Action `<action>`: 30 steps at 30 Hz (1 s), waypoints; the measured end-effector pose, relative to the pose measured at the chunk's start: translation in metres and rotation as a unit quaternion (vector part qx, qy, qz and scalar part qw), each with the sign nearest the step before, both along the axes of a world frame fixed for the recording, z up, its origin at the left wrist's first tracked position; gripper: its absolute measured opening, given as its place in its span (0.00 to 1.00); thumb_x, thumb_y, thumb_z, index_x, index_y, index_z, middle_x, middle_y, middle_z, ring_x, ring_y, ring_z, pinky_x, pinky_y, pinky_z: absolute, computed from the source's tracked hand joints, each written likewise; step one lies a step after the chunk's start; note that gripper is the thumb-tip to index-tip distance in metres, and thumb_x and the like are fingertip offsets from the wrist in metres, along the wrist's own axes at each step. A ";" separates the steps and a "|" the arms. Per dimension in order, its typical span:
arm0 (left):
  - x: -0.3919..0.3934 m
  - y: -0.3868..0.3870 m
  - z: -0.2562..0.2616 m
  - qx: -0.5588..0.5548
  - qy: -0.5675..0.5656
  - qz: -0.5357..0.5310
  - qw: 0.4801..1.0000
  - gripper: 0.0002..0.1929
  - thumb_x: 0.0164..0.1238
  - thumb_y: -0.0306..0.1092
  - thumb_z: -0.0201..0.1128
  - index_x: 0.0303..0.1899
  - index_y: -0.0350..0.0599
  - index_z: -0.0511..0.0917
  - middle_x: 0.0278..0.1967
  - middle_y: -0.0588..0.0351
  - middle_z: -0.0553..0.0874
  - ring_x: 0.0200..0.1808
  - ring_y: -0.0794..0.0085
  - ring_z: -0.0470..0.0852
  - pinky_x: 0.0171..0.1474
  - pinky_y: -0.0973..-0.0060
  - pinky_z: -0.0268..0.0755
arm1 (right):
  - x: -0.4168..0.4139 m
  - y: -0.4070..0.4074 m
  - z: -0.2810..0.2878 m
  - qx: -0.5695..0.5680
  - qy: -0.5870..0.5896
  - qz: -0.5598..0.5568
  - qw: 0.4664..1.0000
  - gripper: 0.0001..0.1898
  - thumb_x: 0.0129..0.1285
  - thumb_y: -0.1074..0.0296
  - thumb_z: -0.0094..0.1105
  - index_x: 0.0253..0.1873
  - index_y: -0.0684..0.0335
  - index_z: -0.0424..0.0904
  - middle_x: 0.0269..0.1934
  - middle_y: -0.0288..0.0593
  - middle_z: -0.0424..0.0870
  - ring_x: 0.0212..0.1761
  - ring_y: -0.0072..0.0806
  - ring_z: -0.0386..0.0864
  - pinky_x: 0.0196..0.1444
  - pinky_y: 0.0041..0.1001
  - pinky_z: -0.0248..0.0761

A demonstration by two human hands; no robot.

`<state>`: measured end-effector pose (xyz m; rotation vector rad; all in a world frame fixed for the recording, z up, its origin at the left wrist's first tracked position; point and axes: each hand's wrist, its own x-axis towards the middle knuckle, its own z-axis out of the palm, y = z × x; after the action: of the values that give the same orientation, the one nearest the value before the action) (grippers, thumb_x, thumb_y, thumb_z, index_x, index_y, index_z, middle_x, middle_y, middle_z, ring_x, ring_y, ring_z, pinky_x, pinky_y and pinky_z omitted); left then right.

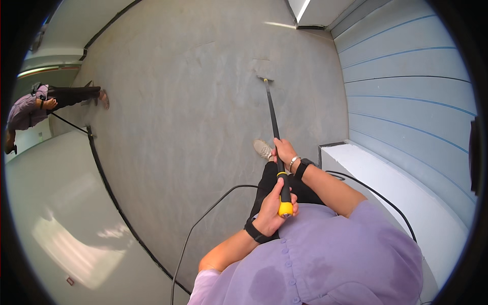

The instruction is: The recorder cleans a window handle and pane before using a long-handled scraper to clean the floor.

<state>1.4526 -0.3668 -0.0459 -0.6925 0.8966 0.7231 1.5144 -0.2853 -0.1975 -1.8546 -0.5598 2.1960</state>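
A long-handled floor scraper (273, 112) slants away from my body, its narrow head (267, 79) down on the grey floor. My left hand (272, 207) wraps the black grip near the yellow end cap (285, 209). Farther up the shaft, my right hand (285, 153) is closed around the black handle. Both wrists wear black bands. Just past the scraper's head, a faint rectangular mark (261, 65) shows on the floor. My beige shoe (262, 148) stands left of the shaft; my other foot is mostly hidden.
Black cables (213, 207) loop on both sides of me. At right are a white ledge (381, 183) and a blue-grey panelled surface (404, 85). A glossy pale wall (76, 198) with black edging lies left. Another person (32, 103) stands at far left, holding a dark pole (70, 122).
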 end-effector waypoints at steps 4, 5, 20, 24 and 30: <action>0.001 0.019 -0.016 0.002 0.000 -0.005 1.000 0.20 0.63 0.55 0.42 0.34 0.45 0.62 0.17 0.53 0.71 0.16 0.66 0.70 0.21 0.71 0.62 | -0.002 0.020 -0.023 0.022 -0.023 0.007 0.999 0.15 0.59 0.58 0.41 0.36 0.69 0.65 0.17 0.41 0.70 0.09 0.26 0.66 0.12 0.25 0.62; 0.002 0.027 -0.030 0.016 -0.006 0.005 1.000 0.20 0.63 0.55 0.42 0.34 0.45 0.62 0.17 0.53 0.71 0.15 0.66 0.70 0.21 0.71 0.62 | -0.003 0.034 -0.032 0.044 -0.038 0.022 0.998 0.15 0.59 0.58 0.41 0.36 0.69 0.65 0.18 0.41 0.70 0.09 0.27 0.67 0.12 0.26 0.62; -0.041 0.052 -0.010 0.009 0.011 0.028 1.000 0.20 0.64 0.55 0.38 0.36 0.45 0.65 0.16 0.53 0.69 0.12 0.67 0.67 0.17 0.74 0.59 | -0.042 0.067 -0.013 -0.022 0.021 0.070 0.997 0.14 0.57 0.62 0.43 0.40 0.69 0.58 0.19 0.44 0.70 0.11 0.32 0.71 0.11 0.28 0.66; -0.034 0.052 0.007 -0.016 0.010 0.016 1.000 0.21 0.64 0.55 0.38 0.36 0.45 0.65 0.15 0.53 0.70 0.13 0.64 0.69 0.17 0.71 0.61 | -0.039 0.061 0.003 -0.004 -0.005 0.063 0.998 0.14 0.58 0.63 0.42 0.39 0.70 0.60 0.18 0.44 0.70 0.10 0.32 0.71 0.12 0.29 0.66; -0.025 0.129 -0.052 0.055 0.054 0.063 0.995 0.21 0.64 0.55 0.40 0.36 0.44 0.65 0.17 0.55 0.70 0.14 0.69 0.69 0.18 0.76 0.59 | -0.059 0.168 -0.032 0.087 -0.068 0.138 0.984 0.15 0.57 0.62 0.42 0.36 0.73 0.63 0.19 0.45 0.71 0.10 0.32 0.70 0.14 0.29 0.67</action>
<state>1.4275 -0.2374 -0.0983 -0.6204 0.9109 0.9224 1.4555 -0.1174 -0.2293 -1.9413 -1.0587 2.1078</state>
